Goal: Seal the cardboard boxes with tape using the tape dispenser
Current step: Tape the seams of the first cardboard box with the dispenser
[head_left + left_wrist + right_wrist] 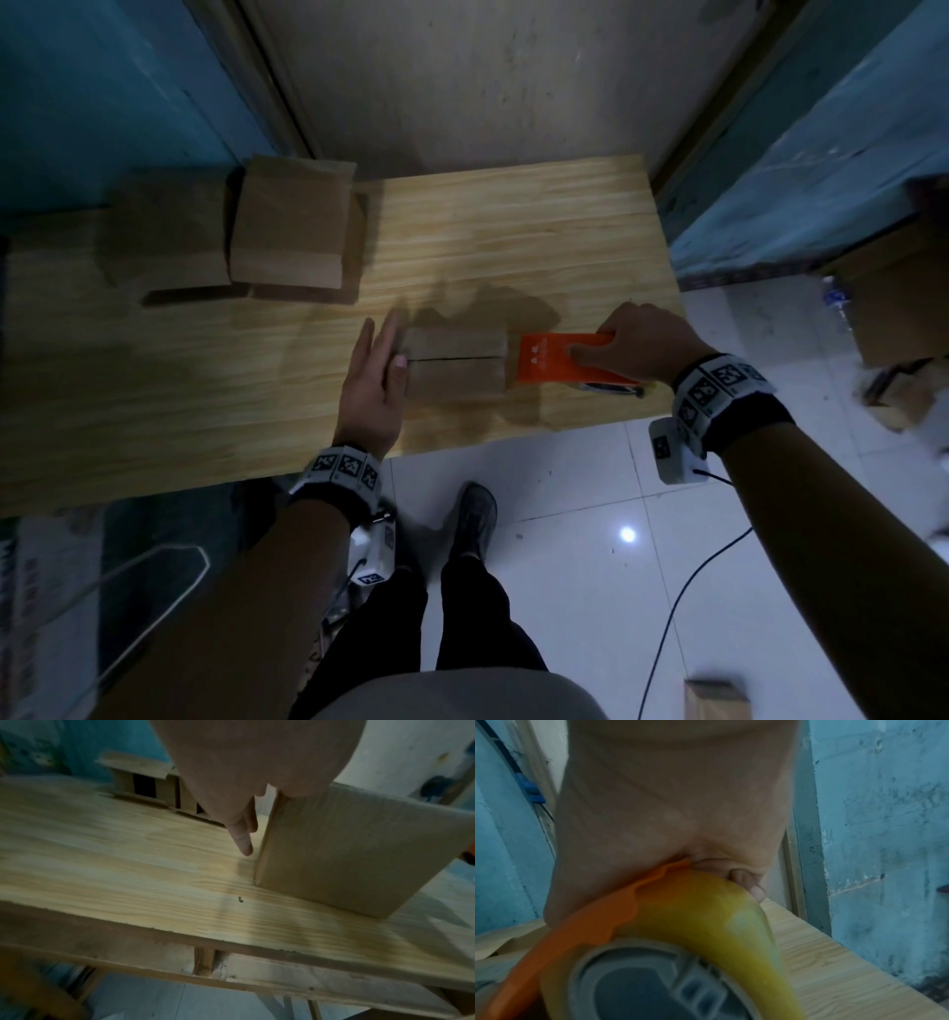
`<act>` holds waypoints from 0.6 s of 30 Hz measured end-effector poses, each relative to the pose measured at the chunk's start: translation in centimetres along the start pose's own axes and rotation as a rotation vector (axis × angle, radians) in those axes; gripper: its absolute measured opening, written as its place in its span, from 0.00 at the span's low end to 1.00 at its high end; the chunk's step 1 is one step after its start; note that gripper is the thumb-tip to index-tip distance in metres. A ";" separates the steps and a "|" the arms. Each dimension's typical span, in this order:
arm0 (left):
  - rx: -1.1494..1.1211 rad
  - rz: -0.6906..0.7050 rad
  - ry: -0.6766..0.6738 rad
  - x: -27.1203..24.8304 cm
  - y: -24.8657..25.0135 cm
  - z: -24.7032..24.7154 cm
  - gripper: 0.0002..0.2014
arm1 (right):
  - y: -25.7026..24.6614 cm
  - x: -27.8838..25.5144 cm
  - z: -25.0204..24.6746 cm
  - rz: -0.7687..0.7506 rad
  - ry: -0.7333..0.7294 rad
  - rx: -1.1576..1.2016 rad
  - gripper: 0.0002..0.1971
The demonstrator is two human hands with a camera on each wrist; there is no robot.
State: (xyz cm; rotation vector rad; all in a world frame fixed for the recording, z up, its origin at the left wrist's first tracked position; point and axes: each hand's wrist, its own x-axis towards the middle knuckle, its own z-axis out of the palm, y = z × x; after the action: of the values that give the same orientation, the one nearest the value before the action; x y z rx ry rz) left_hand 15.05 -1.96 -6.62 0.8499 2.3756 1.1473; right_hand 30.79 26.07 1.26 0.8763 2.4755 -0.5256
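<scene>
A small cardboard box (454, 362) stands on the wooden table (513, 231), its two top flaps meeting at a dark seam. My left hand (377, 360) lies flat against the box's left side, fingers straight, thumb on the top edge; the left wrist view shows the box (354, 850) beside my fingers (243, 839). My right hand (634, 344) grips the orange tape dispenser (560, 357) at the box's right edge. In the right wrist view the dispenser (618, 914) carries a yellowish tape roll (706, 902).
Two more cardboard boxes (295, 231) with open flaps sit at the table's back left. Blue walls close in both sides. More cartons (904, 318) stand on the tiled floor to the right, and a cable (683, 591) trails there.
</scene>
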 end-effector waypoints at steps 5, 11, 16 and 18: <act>0.094 0.033 -0.089 0.0 -0.7 0.2 0.25 | 0.1 0.2 0.4 0.007 -0.012 -0.006 0.28; -0.122 0.040 -0.189 0.3 -0.8 0.5 0.30 | 0.3 0.3 0.4 0.020 -0.014 -0.009 0.28; -0.134 0.026 -0.276 0.5 -0.8 0.3 0.33 | 0.6 0.6 0.7 0.018 -0.012 -0.001 0.29; -0.097 0.023 -0.275 0.6 -0.6 0.2 0.33 | 0.6 0.7 0.7 0.013 -0.013 0.004 0.29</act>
State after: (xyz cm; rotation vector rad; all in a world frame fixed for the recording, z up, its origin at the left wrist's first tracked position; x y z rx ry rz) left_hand 14.48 -1.81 -7.26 0.9373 2.0767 1.0692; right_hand 30.92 26.54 0.19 0.8877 2.4564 -0.5306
